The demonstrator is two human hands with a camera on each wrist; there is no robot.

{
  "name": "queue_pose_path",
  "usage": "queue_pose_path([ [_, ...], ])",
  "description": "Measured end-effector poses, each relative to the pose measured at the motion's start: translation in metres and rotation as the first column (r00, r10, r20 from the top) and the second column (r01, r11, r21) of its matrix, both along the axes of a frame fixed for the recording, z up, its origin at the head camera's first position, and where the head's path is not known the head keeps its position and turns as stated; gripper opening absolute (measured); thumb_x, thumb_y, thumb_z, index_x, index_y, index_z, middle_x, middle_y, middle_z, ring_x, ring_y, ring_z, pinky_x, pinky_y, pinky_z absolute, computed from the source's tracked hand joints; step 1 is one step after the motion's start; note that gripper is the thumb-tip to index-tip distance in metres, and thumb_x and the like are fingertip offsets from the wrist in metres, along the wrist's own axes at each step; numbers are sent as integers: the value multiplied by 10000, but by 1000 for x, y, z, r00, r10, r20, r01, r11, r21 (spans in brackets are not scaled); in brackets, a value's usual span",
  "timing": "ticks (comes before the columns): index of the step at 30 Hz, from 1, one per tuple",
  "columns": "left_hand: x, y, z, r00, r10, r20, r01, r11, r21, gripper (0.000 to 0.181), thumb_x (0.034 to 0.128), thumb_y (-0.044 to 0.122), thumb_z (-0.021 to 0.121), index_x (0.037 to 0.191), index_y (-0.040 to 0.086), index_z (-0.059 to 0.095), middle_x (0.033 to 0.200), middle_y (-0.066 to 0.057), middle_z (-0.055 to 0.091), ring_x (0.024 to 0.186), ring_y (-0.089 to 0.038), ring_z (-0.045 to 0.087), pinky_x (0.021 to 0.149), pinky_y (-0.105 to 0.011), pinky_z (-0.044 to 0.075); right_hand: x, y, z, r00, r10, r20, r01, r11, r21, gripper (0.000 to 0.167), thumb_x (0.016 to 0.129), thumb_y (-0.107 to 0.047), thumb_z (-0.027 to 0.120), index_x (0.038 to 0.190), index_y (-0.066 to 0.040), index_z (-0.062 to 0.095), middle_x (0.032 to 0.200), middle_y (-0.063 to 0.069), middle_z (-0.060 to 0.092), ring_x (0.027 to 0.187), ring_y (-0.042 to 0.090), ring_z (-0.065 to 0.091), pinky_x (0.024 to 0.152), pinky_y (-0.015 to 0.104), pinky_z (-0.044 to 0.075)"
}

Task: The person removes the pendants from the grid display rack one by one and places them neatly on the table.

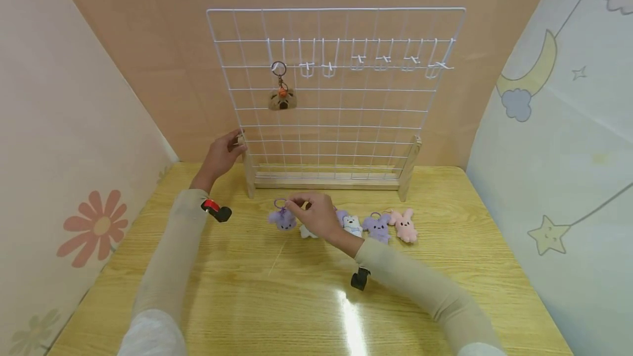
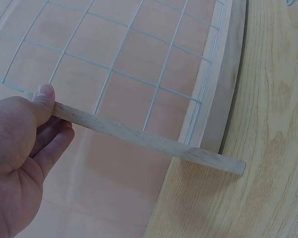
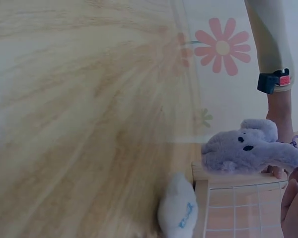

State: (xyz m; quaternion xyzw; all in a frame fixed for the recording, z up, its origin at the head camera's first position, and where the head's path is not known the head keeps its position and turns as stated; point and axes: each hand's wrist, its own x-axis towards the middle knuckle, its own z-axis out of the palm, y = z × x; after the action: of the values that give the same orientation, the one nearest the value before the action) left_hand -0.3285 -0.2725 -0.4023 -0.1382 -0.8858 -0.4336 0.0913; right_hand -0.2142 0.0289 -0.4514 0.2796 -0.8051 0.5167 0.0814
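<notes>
My left hand (image 1: 221, 156) grips the top of the left wooden post (image 2: 134, 136) of a white wire grid rack (image 1: 341, 89), thumb on one side and fingers on the other. With thumb and fingertips my right hand (image 1: 318, 214) pinches a purple plush keychain (image 1: 285, 220) by its ring, just in front of the rack. That plush (image 3: 251, 151) hangs beside the fingers in the right wrist view. A white plush (image 3: 178, 208) lies below, partly hidden by the right hand in the head view. A brown plush keychain (image 1: 283, 100) hangs from the leftmost hook.
Right of my right hand lie a white bear plush (image 1: 353, 225), a purple plush (image 1: 377, 228) and a pink plush (image 1: 405, 226). Another purple one is mostly hidden behind the hand. Several white hooks (image 1: 383, 60) line the upper grid. The wooden table (image 1: 277, 301) stretches toward me.
</notes>
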Motion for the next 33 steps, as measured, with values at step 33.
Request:
queue_pose_path([
  [33,3,2,1,1000,2,11,-2,1000,17,541,1073,157,557,1558,-9,387,1441,-288,539,1302,-417,566,1050,-548,493,-16,0,-27,1000,-23,-18,25,995,94,151,983,-242,717,956,-135,821,918,-22,760,812,77,651,512,200,460],
])
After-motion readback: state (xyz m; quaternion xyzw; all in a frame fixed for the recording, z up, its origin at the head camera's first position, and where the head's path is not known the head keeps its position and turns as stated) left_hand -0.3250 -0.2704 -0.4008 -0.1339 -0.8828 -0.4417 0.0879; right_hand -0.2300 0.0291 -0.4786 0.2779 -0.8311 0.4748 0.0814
